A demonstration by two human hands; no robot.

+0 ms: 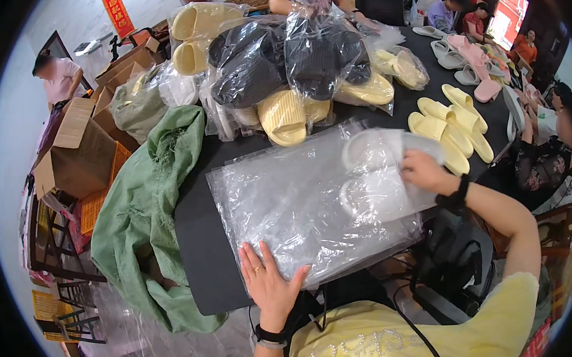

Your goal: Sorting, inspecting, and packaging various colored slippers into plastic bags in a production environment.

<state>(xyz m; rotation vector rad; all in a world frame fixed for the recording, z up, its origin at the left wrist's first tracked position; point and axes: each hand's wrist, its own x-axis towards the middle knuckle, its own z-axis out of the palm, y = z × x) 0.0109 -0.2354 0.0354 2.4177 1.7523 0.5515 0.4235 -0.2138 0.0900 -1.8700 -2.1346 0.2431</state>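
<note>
A red banner point(117, 15) on the pale wall point(151, 9) carries yellow characters point(113, 6) in a vertical column.

The clear bags point(281, 205) look to be of thin plastic, very glossy and full of small wrinkles, and the black table top point(204, 281) under them has a smooth, rather matt surface. The white slippers point(372, 196) and the yellow slippers point(453, 126) seem to be of soft plastic or foam with a dull finish, while the wrapped dark slippers point(250, 73) show a ribbed surface under shiny film. The green sack point(150, 200) is of rough, creased woven material, the boxes point(88, 151) are of matt brown cardboard, and the yellow shirt point(387, 336) is of cloth with shiny beads.
</note>
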